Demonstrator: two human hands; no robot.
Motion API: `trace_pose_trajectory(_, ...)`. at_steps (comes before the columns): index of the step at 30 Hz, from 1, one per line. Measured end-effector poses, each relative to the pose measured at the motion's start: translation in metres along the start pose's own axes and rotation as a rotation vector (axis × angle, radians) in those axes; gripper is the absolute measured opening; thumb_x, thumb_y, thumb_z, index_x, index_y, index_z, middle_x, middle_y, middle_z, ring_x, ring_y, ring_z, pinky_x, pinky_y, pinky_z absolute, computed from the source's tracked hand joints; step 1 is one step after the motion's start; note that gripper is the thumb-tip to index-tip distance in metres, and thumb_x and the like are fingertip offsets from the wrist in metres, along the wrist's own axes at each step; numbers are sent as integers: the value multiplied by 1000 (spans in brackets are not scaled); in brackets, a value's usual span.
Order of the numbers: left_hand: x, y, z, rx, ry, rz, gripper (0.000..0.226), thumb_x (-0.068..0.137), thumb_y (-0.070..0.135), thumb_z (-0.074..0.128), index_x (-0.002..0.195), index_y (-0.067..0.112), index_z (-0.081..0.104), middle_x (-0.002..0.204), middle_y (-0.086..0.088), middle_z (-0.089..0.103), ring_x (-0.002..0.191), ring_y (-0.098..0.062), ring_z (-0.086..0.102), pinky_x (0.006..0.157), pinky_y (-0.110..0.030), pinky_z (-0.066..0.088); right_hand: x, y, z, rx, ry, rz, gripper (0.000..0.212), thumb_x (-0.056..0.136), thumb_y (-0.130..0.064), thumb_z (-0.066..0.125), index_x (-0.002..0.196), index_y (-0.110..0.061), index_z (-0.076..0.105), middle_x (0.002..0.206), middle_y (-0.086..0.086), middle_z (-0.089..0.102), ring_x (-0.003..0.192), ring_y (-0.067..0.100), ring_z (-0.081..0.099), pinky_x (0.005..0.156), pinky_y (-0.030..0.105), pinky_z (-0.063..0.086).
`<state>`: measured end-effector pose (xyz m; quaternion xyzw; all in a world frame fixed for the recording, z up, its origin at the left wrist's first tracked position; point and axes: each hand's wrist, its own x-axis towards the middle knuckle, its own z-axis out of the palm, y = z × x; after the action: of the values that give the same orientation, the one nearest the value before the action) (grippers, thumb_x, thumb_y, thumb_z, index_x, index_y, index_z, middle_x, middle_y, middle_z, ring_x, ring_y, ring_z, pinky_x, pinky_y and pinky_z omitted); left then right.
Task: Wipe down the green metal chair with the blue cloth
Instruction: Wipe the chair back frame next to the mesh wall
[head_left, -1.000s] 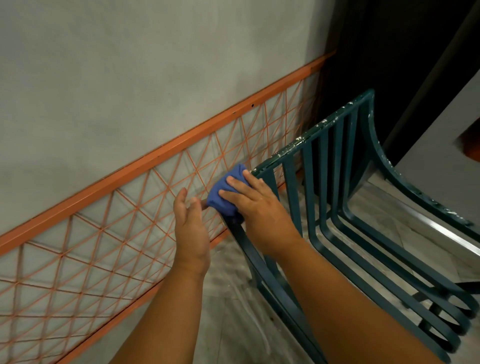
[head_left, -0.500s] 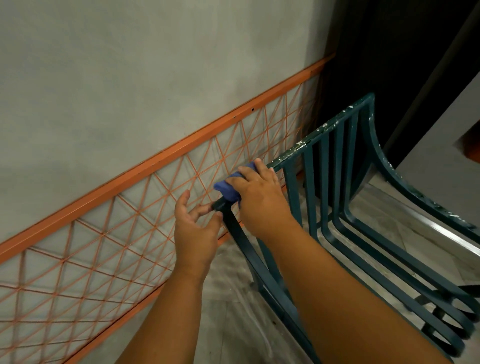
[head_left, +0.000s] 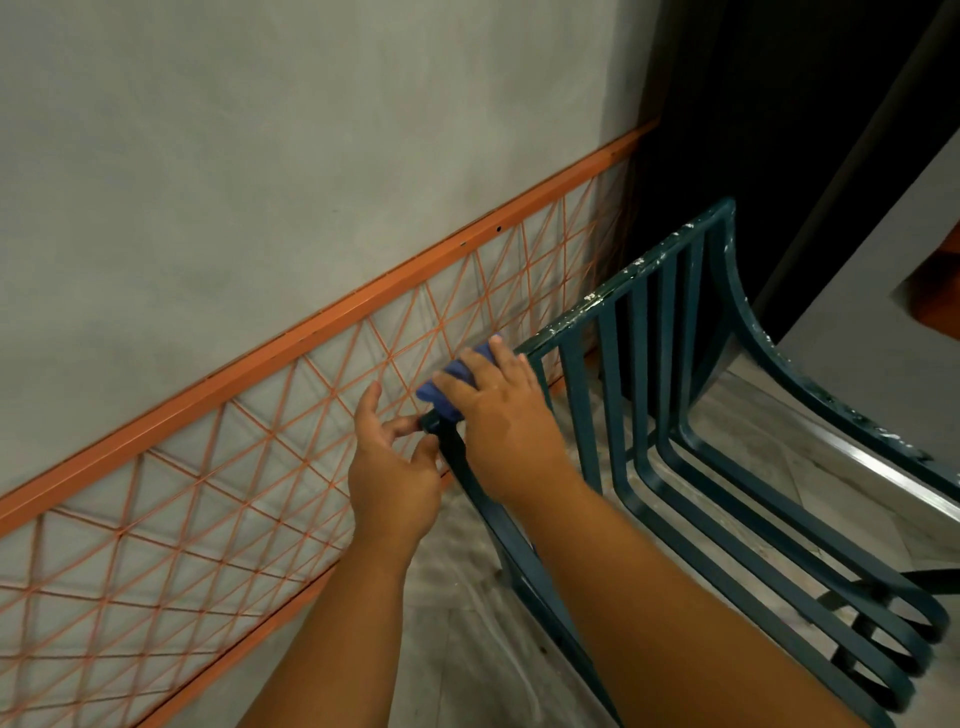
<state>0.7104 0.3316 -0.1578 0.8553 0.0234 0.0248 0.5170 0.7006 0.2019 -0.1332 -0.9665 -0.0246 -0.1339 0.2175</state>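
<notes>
The green metal chair (head_left: 639, 364) stands at the right, its slatted back toward the wall, with white paint chips along the top rail. My right hand (head_left: 501, 410) presses the blue cloth (head_left: 449, 387) onto the near top corner of the backrest; most of the cloth is hidden under my fingers. My left hand (head_left: 389, 467) pinches the chair's side bar just below that corner between thumb and fingers.
A grey wall (head_left: 260, 156) runs along the left with an orange rail and orange wire lattice (head_left: 234, 467) below it. The floor is pale tile (head_left: 467, 649). A dark opening (head_left: 779, 130) lies behind the chair, and a metal strip crosses the floor at right.
My right hand has slid the cloth slightly up and right around the corner. My left hand has gone from resting flat beside the cloth to gripping the side bar.
</notes>
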Motion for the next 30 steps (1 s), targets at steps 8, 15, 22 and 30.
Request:
trace_pose_trajectory(8, 3, 18, -5, 169, -101, 69, 65, 88, 15, 63, 142, 32, 31, 116, 10, 59, 90, 8, 52, 64, -4, 33, 1, 17, -10, 6, 56, 87, 62, 86, -10, 60, 143, -24, 40, 154, 5, 31, 146, 29, 6, 117, 45, 4)
trace_pose_trajectory(15, 14, 39, -6, 232, -132, 84, 75, 79, 10, 72, 142, 19, 34, 98, 1, 67, 86, -9, 61, 66, -13, 39, -22, 15, 1, 114, -26, -79, 62, 89, -4, 44, 145, -30, 35, 157, 1, 21, 147, 25, 3, 118, 48, 11)
trace_pose_trajectory(22, 20, 50, -6, 351, -151, 40, 77, 74, 13, 77, 139, 18, 35, 90, 4, 67, 84, -17, 63, 72, -29, 45, 1, 3, 1, 149, 55, 138, 48, 88, -12, 46, 134, -20, 51, 151, 10, 35, 146, 31, 8, 116, 52, 14)
trace_pose_trajectory(30, 21, 53, -4, 495, -187, 94, 35, 80, 15, 72, 113, 19, 62, 104, 0, 67, 91, -19, 62, 74, -28, 44, 10, 35, -14, 97, 14, 176, 60, 86, 5, 47, 138, -26, 47, 156, 2, 26, 147, 23, 1, 115, 46, 20)
